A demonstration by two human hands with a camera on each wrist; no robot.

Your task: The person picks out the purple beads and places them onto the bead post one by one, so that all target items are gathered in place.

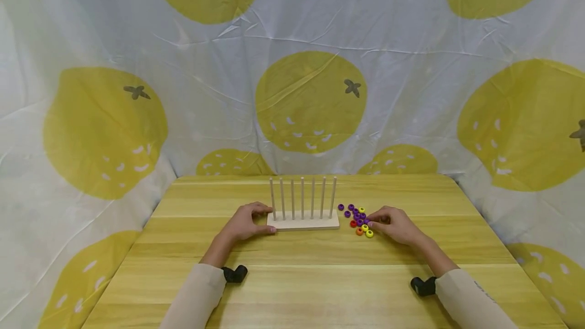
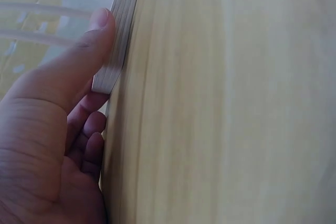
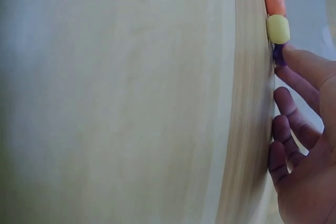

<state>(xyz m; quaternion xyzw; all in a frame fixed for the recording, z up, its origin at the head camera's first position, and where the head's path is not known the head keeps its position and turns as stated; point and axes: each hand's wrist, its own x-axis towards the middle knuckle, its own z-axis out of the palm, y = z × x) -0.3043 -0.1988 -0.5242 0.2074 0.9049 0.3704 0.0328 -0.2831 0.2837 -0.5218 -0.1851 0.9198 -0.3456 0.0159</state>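
A pale wooden peg stand (image 1: 303,224) with several upright rods is on the table. My left hand (image 1: 243,223) grips its left end, thumb along the front edge and fingers behind. In the left wrist view the thumb presses on the side of the base (image 2: 122,35). To the right of the stand lies a loose group of beads, purple, yellow, red and orange. My right hand (image 1: 396,225) reaches in from the right and pinches a purple bead (image 3: 279,56) between thumb and index finger; the other fingers are loosely curled. A yellow bead (image 3: 278,29) and an orange bead (image 3: 275,4) sit beside it.
The wooden table (image 1: 311,288) extends in front of the stand and on both sides. Behind it hangs a pale cloth (image 1: 402,95) printed with big yellow lemons. Black devices are strapped at both wrists, such as the left one (image 1: 235,273).
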